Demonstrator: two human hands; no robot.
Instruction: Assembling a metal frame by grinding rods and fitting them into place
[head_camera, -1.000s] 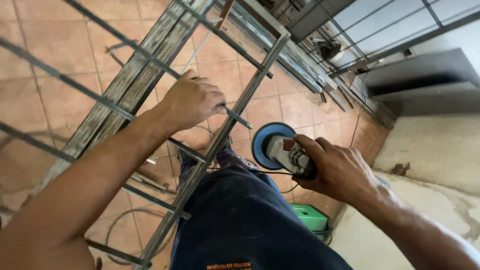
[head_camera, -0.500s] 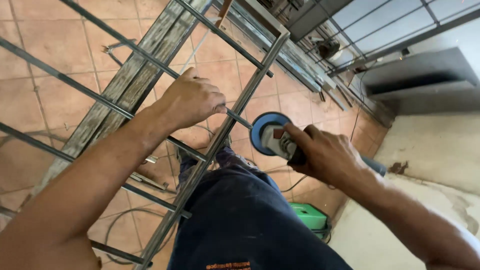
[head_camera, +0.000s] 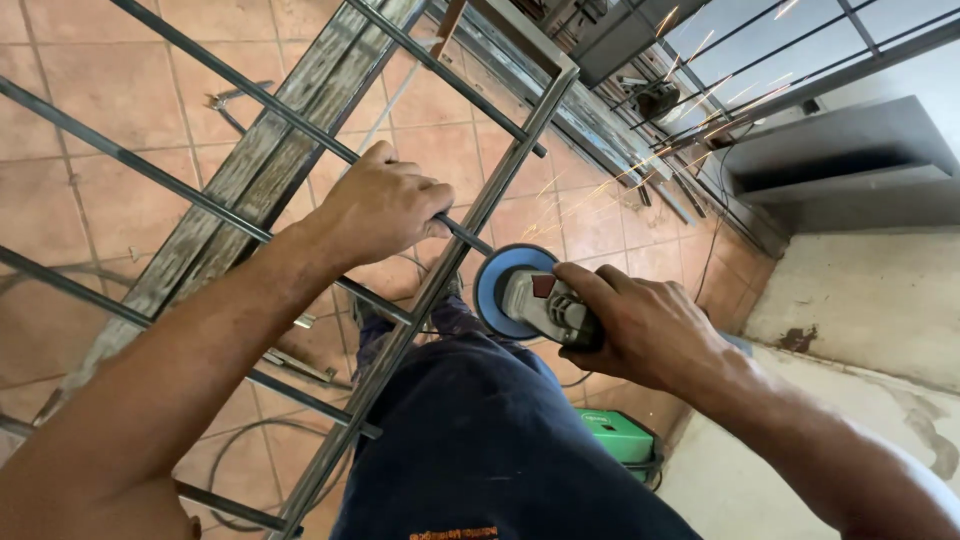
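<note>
Terracotta floor tiles (head_camera: 100, 110) lie under a grey steel grille frame of thin bars (head_camera: 470, 215). His left hand (head_camera: 385, 205) has its grip closed round one bar. His right hand (head_camera: 640, 325) grips a grey angle grinder with a blue disc (head_camera: 520, 292) against the frame's edge, throwing sparks (head_camera: 680, 130).

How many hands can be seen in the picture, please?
2. The left hand grips a thin bar of the metal frame; the right hand holds the grinder beside the frame's rail.
</note>
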